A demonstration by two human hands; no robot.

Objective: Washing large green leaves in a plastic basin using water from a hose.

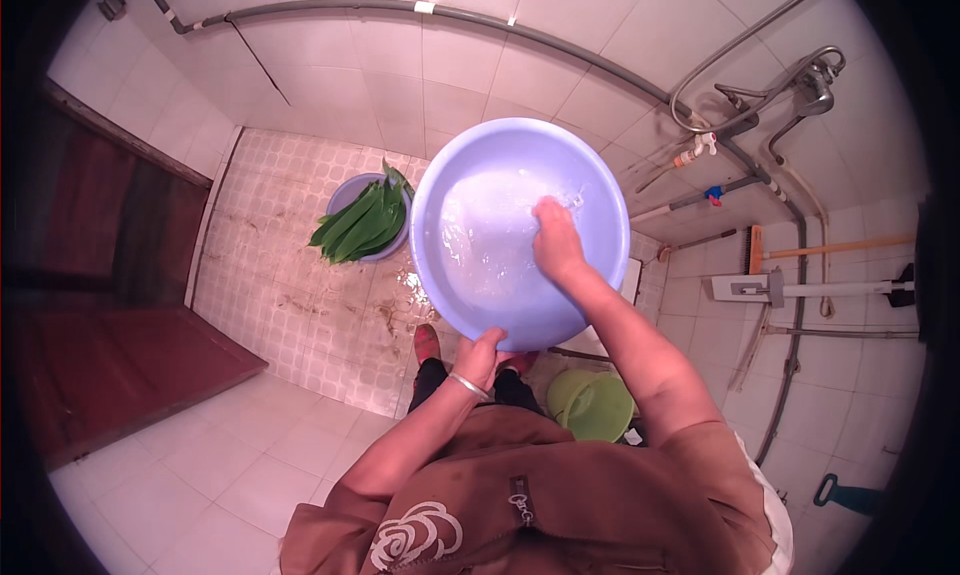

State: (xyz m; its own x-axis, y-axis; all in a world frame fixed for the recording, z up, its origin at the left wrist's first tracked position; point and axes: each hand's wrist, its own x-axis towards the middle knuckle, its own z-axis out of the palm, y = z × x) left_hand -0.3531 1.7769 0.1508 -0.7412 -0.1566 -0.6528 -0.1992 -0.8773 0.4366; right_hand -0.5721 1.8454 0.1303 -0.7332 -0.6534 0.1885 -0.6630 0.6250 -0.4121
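A large lavender plastic basin (432, 275) is held tilted in front of me, with wet, shiny patches of water across its inside. My left hand (480, 357), with a silver bangle at the wrist, grips the near rim. Inside the basin, my right hand (558, 240) is curled closed near the right side wall, and a small splash shows just beyond its knuckles. Whatever those fingers hold, if anything, is hidden. On the floor to the left, long green leaves (362, 223) lie heaped in a smaller bluish basin (345, 191).
Below the basin, a lime green bucket (598, 411) stands by my feet. A tap (704, 143), grey pipes and a shower mixer (818, 87) line the right wall, near a broom (753, 250) and other long-handled tools. A dark red door (120, 375) stands at left. Water glistens on the tiled floor.
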